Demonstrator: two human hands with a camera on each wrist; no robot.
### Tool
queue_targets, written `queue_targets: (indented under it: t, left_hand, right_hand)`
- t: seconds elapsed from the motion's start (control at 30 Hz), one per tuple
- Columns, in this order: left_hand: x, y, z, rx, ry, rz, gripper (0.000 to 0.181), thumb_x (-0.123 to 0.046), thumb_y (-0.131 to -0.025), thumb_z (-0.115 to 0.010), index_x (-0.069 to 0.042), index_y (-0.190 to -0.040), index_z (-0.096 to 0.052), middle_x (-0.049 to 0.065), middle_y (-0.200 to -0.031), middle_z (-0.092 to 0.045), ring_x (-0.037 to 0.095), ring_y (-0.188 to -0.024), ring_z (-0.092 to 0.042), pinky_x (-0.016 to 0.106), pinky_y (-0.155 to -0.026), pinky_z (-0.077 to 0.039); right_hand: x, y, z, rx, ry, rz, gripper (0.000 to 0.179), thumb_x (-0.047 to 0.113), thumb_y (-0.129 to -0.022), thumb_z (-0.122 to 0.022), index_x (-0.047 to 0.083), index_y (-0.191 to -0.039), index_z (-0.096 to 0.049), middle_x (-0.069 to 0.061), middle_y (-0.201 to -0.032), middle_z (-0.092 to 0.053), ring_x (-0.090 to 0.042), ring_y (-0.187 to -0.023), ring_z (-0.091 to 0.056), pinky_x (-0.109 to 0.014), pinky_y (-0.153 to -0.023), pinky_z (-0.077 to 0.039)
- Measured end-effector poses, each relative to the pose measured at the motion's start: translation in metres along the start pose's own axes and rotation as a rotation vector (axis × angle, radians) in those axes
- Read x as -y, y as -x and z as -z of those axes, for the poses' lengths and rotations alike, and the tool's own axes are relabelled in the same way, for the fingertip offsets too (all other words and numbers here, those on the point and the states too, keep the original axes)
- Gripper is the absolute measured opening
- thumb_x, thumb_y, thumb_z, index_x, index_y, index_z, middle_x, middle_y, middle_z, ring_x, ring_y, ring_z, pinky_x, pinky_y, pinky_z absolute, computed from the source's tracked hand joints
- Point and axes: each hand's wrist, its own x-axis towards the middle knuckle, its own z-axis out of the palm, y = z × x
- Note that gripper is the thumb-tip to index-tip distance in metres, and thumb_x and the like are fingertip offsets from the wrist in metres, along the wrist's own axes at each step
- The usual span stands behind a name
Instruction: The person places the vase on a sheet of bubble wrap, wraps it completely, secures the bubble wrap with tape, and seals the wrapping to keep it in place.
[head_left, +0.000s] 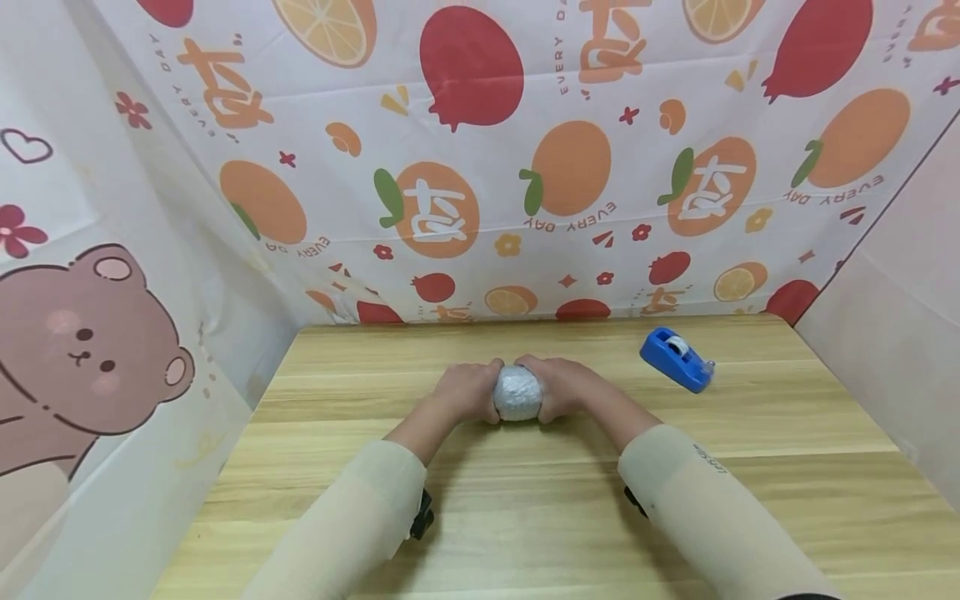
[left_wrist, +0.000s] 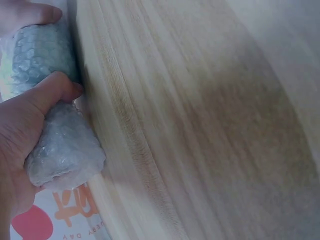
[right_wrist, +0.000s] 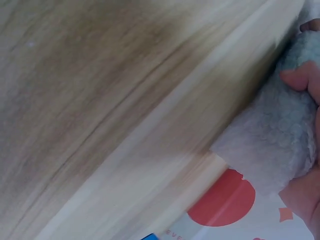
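A bundle in bubble wrap (head_left: 517, 394), rounded and silvery, sits between both hands over the far middle of the wooden table. My left hand (head_left: 471, 390) grips its left side, and my right hand (head_left: 562, 387) grips the right side. In the left wrist view it looks like a long roll, its bubble wrap (left_wrist: 70, 145) extending past the left hand (left_wrist: 25, 125), whose thumb lies across it. The right wrist view shows a loose end of wrap (right_wrist: 270, 135) beyond the right thumb (right_wrist: 297, 77). Something greenish shows faintly through the layers.
To the right, near the table's back edge, stands a blue tape dispenser (head_left: 677, 358) with a roll of clear tape. Behind the wooden table (head_left: 517, 508) hangs a fruit-print cloth (head_left: 487, 192). A bear-print cloth (head_left: 97, 350) borders the left side.
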Motion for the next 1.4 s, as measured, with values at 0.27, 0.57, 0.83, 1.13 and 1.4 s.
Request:
queue_targets:
  t: [0.27,0.57,0.83,1.13,1.4]
  left_hand:
    - [-0.001,0.0,-0.002,-0.016,-0.045,-0.033,0.065,-0.037,-0.061,-0.089,-0.014,-0.111,-0.054,0.0,-0.091,-0.067,0.018,-0.077,-0.06,0.041,-0.07,-0.051]
    - [-0.007,0.012,-0.003,-0.055,-0.009,-0.094,0.108,-0.04,-0.068,-0.086,-0.026,-0.155,-0.024,0.004,-0.121,-0.065,0.022,-0.089,-0.065,0.042,-0.077,-0.051]
    - [-0.02,0.03,-0.008,-0.09,0.02,-0.152,0.103,-0.04,-0.081,-0.077,-0.041,-0.157,-0.008,0.009,-0.127,-0.054,0.024,-0.078,-0.061,0.041,-0.069,-0.052]
    - [-0.034,0.035,-0.009,-0.07,0.067,-0.049,0.091,-0.039,-0.086,-0.075,-0.037,-0.156,-0.017,0.018,-0.122,-0.055,0.027,-0.082,-0.064,0.041,-0.07,-0.054]
    - [-0.048,0.037,-0.013,-0.115,0.103,0.1,0.09,-0.031,-0.086,-0.073,-0.032,-0.156,-0.018,0.028,-0.126,-0.052,0.03,-0.075,-0.064,0.043,-0.064,-0.054]
  right_hand:
    - [-0.002,0.003,0.006,0.09,-0.103,-0.024,0.091,0.007,-0.058,-0.086,0.025,-0.137,-0.044,0.004,-0.115,-0.061,-0.015,-0.101,-0.056,-0.037,-0.093,-0.046]
    - [-0.003,0.003,0.013,0.144,-0.081,-0.021,0.091,0.007,-0.057,-0.084,0.023,-0.138,-0.043,0.003,-0.118,-0.059,-0.016,-0.103,-0.054,-0.037,-0.092,-0.045]
    - [-0.007,0.006,0.021,0.17,-0.098,-0.079,0.096,0.005,-0.059,-0.088,0.021,-0.142,-0.043,-0.004,-0.126,-0.057,-0.022,-0.108,-0.053,-0.043,-0.096,-0.044]
    - [-0.016,0.014,0.012,0.011,0.083,-0.101,0.096,0.017,-0.072,-0.086,0.025,-0.152,-0.033,-0.01,-0.14,-0.051,-0.03,-0.123,-0.05,-0.055,-0.104,-0.04]
    - [-0.01,0.022,0.002,-0.341,0.518,0.173,0.081,0.027,-0.081,-0.081,0.024,-0.15,-0.039,-0.007,-0.147,-0.049,-0.035,-0.134,-0.045,-0.063,-0.104,-0.038]
